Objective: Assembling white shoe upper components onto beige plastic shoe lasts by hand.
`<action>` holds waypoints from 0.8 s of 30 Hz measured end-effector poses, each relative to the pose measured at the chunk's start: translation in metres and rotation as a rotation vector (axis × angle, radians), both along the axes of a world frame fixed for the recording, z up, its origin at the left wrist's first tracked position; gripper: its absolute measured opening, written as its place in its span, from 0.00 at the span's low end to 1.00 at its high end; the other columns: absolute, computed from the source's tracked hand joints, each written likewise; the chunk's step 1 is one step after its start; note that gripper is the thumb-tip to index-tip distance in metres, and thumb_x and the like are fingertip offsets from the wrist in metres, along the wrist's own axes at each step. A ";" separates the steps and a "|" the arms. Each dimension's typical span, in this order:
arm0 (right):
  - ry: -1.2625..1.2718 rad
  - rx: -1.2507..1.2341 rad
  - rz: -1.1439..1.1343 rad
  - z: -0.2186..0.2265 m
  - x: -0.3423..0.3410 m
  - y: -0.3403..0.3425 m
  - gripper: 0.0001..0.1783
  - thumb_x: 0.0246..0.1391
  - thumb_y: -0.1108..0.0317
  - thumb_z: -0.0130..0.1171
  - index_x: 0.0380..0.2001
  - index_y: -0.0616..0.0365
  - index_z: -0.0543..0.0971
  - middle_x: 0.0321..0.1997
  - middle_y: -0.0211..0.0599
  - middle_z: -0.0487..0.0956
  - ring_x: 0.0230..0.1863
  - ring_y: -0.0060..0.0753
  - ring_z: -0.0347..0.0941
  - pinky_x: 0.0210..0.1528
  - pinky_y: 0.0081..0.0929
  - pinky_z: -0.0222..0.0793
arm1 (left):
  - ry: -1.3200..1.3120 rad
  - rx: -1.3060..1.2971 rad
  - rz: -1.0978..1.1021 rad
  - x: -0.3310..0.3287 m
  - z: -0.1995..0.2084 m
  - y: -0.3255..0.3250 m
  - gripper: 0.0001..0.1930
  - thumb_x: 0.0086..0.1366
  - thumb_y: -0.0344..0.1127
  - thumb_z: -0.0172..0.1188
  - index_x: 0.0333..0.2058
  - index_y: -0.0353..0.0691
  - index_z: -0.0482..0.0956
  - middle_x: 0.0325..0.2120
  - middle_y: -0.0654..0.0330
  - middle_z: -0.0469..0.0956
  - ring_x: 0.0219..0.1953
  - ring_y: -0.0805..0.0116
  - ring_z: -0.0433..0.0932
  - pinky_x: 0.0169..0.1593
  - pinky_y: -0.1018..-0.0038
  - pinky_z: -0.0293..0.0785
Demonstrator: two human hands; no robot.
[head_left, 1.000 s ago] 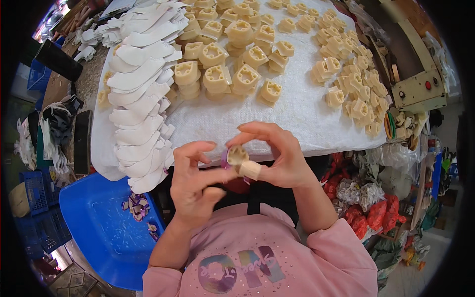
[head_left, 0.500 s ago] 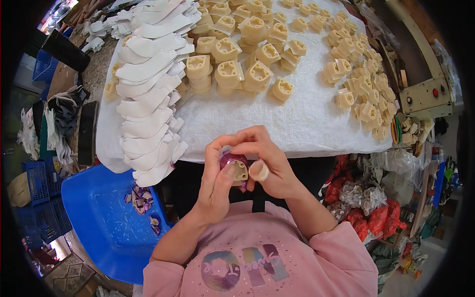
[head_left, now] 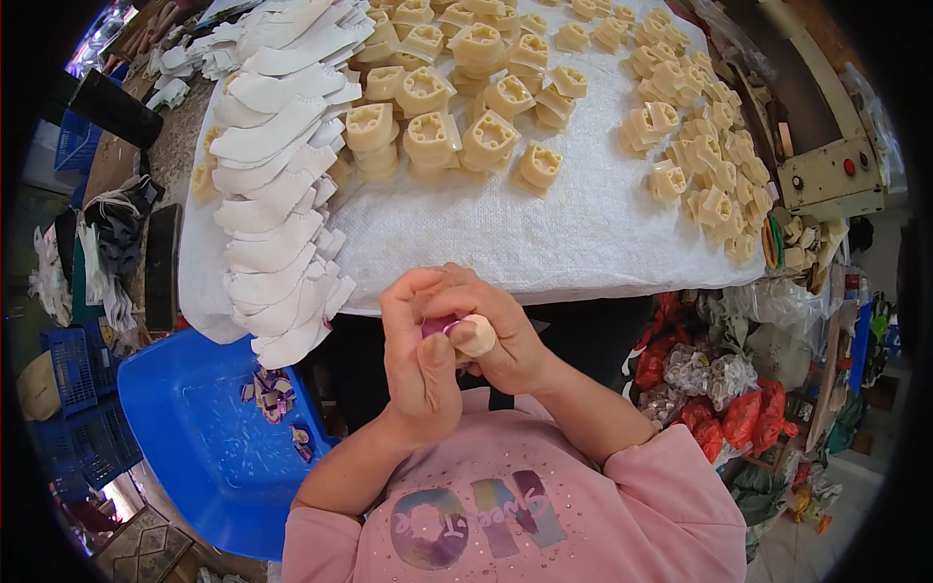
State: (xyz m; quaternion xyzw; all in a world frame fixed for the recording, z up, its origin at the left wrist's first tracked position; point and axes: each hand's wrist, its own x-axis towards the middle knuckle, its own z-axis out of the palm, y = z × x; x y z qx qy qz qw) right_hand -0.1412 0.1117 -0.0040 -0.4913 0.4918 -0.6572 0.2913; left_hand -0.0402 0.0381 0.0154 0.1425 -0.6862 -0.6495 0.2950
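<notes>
Just off the table's front edge, both my hands close around one shoe heel with a shiny purple cover (head_left: 439, 326). My left hand (head_left: 418, 367) wraps it from the left, its thumb pressed against the near side. My right hand (head_left: 510, 342) grips the other side, fingers curled over the top. A pale wrap covers the right thumb (head_left: 473, 335), which lies across the piece. Fingers hide most of the heel; only a strip of purple shows. On the table, bare cream heels (head_left: 432, 138) stand in stacked groups beside an overlapping row of curved white cover pieces (head_left: 267, 255).
A white woven sheet (head_left: 437, 233) covers the table. More cream heels (head_left: 714, 165) are heaped at its right. A blue tub (head_left: 199, 428) with a few purple-covered pieces (head_left: 269, 394) sits at lower left. Red and clear plastic bags (head_left: 743, 423) lie at right; a phone (head_left: 163, 257) lies at left.
The heel's cream holed face, visible before, is now hidden. My right thumb has moved left across the piece, and the hands have drawn tighter together. The whole view has shifted slightly.
</notes>
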 end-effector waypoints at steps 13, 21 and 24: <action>0.099 -0.020 -0.231 0.001 0.009 -0.003 0.19 0.60 0.68 0.42 0.54 0.59 0.67 0.45 0.42 0.69 0.40 0.38 0.69 0.45 0.30 0.64 | 0.002 0.168 0.015 -0.002 -0.012 -0.003 0.23 0.68 0.39 0.44 0.57 0.35 0.53 0.40 0.58 0.66 0.39 0.74 0.65 0.45 0.78 0.63; -0.140 0.206 -0.204 0.020 -0.007 -0.001 0.20 0.62 0.61 0.45 0.54 0.58 0.68 0.37 0.37 0.67 0.23 0.27 0.67 0.25 0.23 0.64 | 0.148 0.693 -0.088 -0.006 0.004 -0.016 0.38 0.66 0.61 0.39 0.65 0.46 0.37 0.34 0.59 0.71 0.24 0.75 0.67 0.26 0.80 0.64; 0.361 0.318 -0.288 0.034 -0.019 -0.001 0.16 0.56 0.60 0.54 0.43 0.60 0.74 0.29 0.40 0.70 0.24 0.36 0.71 0.27 0.30 0.67 | -0.261 0.026 -0.083 0.002 0.000 -0.022 0.44 0.65 0.60 0.43 0.64 0.34 0.34 0.37 0.49 0.72 0.29 0.63 0.72 0.35 0.73 0.70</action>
